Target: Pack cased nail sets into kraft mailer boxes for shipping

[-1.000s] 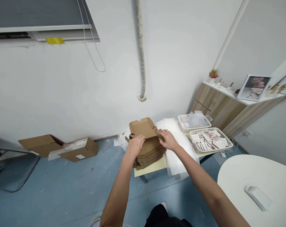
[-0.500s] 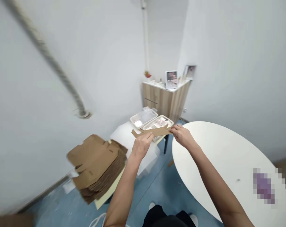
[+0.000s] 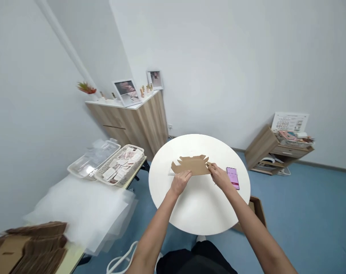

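Note:
A flat, die-cut cardboard box blank [image 3: 193, 166] with notched flaps is held out over the round white table [image 3: 201, 219]. My left hand [image 3: 181, 182] is closed on its near left edge. At its right end, my right hand [image 3: 218, 175] pinches the cardboard between thumb and fingers. The blank looks tilted, with its flaps pointing away from me. Something thin and white shows on the table by its left end, mostly covered. A phone [image 3: 233, 178] with a pink screen lies on the table, just right of my right hand.
On the left side table are stacked cardboard blanks [image 3: 38, 247], translucent sheets [image 3: 78, 207], a basket of small cards [image 3: 120, 165] and a tray of clear packets [image 3: 94, 158]. A wooden cabinet [image 3: 127, 125] stands behind. An open carton [image 3: 257, 211] sits on the floor, a low shelf [image 3: 264, 150] farther right.
My view has swung right, from the side table to the round table. Both hands have carried the cardboard blank over the round table, still gripping it.

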`<state>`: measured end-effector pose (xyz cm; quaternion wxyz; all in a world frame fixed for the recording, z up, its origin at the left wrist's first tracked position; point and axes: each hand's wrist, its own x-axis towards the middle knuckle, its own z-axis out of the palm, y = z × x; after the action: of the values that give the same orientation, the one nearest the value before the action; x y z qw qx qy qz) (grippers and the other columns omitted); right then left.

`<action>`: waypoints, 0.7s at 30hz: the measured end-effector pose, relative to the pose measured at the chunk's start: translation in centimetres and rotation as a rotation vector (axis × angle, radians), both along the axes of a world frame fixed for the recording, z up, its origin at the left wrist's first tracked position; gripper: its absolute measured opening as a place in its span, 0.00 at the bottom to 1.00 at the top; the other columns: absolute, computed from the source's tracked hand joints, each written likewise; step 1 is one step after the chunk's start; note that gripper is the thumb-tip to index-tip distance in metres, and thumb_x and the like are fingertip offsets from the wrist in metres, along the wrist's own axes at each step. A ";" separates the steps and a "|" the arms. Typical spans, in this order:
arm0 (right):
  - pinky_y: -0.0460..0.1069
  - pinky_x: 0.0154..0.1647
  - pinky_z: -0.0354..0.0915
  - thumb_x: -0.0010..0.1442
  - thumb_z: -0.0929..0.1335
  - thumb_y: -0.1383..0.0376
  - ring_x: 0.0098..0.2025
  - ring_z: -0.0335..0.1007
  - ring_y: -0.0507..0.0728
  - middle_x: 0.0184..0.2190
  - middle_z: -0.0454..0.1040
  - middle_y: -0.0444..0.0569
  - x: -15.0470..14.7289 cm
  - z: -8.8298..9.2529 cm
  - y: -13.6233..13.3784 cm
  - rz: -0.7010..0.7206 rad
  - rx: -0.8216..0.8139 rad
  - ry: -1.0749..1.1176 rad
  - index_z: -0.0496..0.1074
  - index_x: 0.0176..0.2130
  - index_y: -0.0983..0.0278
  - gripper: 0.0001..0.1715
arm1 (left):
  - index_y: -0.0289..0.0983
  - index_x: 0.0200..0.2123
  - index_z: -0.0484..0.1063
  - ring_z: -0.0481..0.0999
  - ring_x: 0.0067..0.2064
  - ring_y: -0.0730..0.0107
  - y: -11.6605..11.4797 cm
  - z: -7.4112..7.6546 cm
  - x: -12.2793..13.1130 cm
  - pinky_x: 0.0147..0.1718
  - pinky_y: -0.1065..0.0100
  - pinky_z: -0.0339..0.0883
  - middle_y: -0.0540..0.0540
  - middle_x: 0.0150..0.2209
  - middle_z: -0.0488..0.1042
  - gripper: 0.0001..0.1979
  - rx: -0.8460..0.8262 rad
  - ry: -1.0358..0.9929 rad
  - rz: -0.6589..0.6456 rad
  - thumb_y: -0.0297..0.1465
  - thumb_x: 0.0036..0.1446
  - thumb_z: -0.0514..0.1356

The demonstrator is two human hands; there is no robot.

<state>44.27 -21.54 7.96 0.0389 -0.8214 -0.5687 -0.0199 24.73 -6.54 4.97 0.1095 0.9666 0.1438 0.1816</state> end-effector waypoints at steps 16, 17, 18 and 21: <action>0.49 0.43 0.66 0.60 0.59 0.71 0.51 0.67 0.60 0.56 0.66 0.58 -1.9 -13.9 -7.1 -0.351 -0.193 0.239 0.63 0.58 0.66 0.26 | 0.39 0.43 0.71 0.75 0.51 0.67 -3.9 -14.4 1.3 0.56 0.55 0.65 0.42 0.50 0.76 0.20 -0.160 0.222 -0.165 0.17 0.60 0.43; 0.50 0.44 0.65 0.60 0.59 0.71 0.51 0.67 0.60 0.56 0.67 0.59 -1.9 -14.3 -7.1 -0.358 -0.192 0.244 0.63 0.58 0.67 0.26 | 0.38 0.44 0.71 0.75 0.53 0.66 -3.9 -14.6 1.2 0.57 0.54 0.64 0.42 0.51 0.75 0.20 -0.171 0.229 -0.155 0.17 0.60 0.43; 0.51 0.45 0.65 0.60 0.59 0.71 0.51 0.67 0.61 0.57 0.66 0.59 -2.0 -14.7 -7.1 -0.366 -0.189 0.251 0.63 0.58 0.67 0.27 | 0.38 0.44 0.71 0.74 0.54 0.66 -3.8 -14.8 1.1 0.58 0.53 0.64 0.41 0.52 0.75 0.20 -0.182 0.241 -0.144 0.18 0.60 0.43; 0.53 0.53 0.62 0.61 0.59 0.69 0.57 0.63 0.62 0.60 0.64 0.58 -2.1 -16.0 -7.2 -0.386 -0.147 0.276 0.62 0.60 0.66 0.29 | 0.39 0.45 0.71 0.71 0.57 0.64 -3.7 -14.8 0.9 0.61 0.49 0.58 0.42 0.54 0.74 0.19 -0.199 0.269 -0.133 0.20 0.63 0.44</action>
<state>42.14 -28.74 -8.07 0.0518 -0.9104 -0.3902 0.1271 25.63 -10.29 -9.85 0.1960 0.9740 0.1104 0.0278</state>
